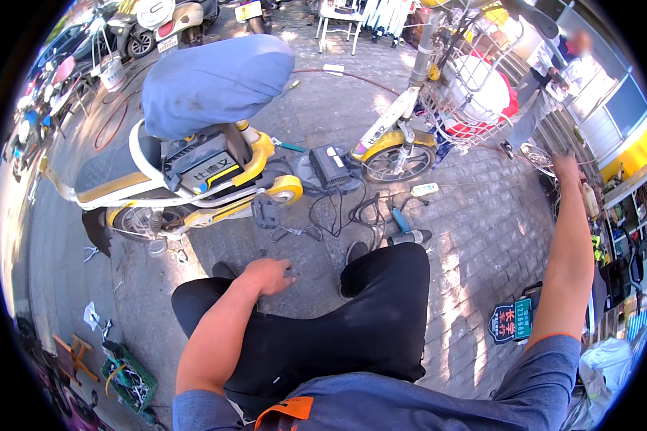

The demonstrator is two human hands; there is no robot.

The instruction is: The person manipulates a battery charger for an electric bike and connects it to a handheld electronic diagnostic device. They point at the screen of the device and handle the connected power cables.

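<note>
My left hand point(267, 276) hovers by my left knee, palm down, its fingers loosely spread and holding nothing. My right arm stretches far out to the right, and my right hand point(568, 169) is beside a round metal piece point(537, 158) near a cluttered rack; its fingers are too small and unclear to read. Before me stands a white and yellow electric bike body point(216, 179) with a blue cloth point(216, 82) draped over its seat. To its right is a front wheel point(399, 161) with a yellow mudguard and a wire basket point(474, 93).
On the paving lie a black box point(328, 167), black cables point(366, 215), a white power strip point(424, 189) and a blue-handled tool point(408, 231). A green crate point(129, 381) and a wooden stool point(75, 357) sit lower left. Another person point(564, 75) is at upper right.
</note>
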